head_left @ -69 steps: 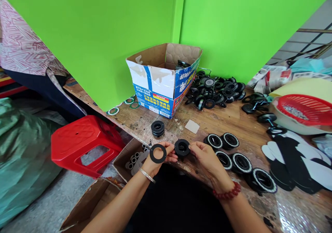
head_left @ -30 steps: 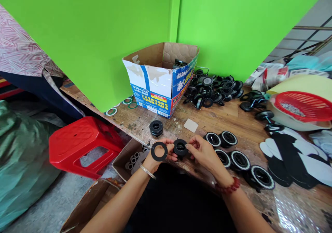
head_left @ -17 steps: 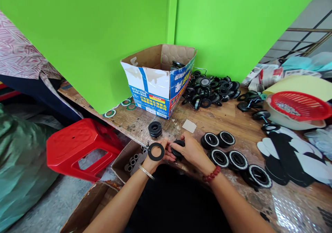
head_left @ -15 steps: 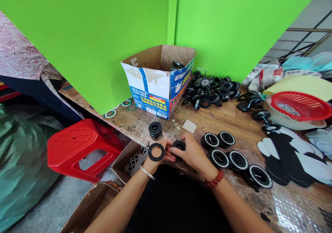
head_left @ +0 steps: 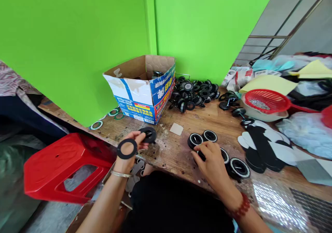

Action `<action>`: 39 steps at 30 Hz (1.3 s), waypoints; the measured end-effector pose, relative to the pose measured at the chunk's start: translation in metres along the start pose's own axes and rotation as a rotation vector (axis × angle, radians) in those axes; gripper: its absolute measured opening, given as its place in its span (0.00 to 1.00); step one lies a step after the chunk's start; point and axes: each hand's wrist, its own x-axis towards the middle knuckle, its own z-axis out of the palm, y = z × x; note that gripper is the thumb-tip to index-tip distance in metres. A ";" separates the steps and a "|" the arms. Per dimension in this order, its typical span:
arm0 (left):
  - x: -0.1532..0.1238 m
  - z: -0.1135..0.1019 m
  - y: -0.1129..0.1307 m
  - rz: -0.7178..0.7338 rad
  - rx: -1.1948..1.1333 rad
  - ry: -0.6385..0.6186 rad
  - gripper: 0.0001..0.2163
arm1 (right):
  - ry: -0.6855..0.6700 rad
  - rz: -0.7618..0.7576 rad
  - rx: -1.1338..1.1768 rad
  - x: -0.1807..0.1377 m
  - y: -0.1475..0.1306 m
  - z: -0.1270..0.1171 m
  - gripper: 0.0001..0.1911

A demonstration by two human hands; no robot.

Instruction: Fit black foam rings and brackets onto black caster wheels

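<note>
My left hand (head_left: 137,141) pinches a black disc with a dark centre (head_left: 148,135) at its edge, just above the table in front of the cardboard box. A flat black ring (head_left: 127,149) hangs over the thumb side of that hand, above a silver bangle. My right hand (head_left: 211,158) is curled over a black round part (head_left: 201,155), thumb and forefinger at its sides; most of it is hidden. Beside those fingers stand black round parts with white rings on top, one (head_left: 195,140) behind and another (head_left: 239,168) to the right.
The blue and white cardboard box (head_left: 137,101) stands behind. A heap of black wheel-like parts (head_left: 193,92) lies beside it. At right are a red sieve (head_left: 280,103) and black and white cut pieces (head_left: 261,146). A red stool (head_left: 64,157) stands left, below the table.
My hands have parted: the right went right to the white-ringed parts, the left now grips a black disc near where the small black stack stood. The view has turned right.
</note>
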 end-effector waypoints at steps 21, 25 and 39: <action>-0.041 0.034 -0.037 -0.011 0.088 -0.239 0.16 | -0.114 -0.166 0.178 0.013 -0.053 0.025 0.06; -0.040 0.030 -0.041 0.075 0.189 -0.315 0.16 | -0.121 -0.379 0.440 0.019 -0.076 0.004 0.11; -0.029 0.026 -0.045 0.060 0.211 -0.197 0.13 | -0.096 0.086 0.612 -0.005 -0.064 -0.003 0.07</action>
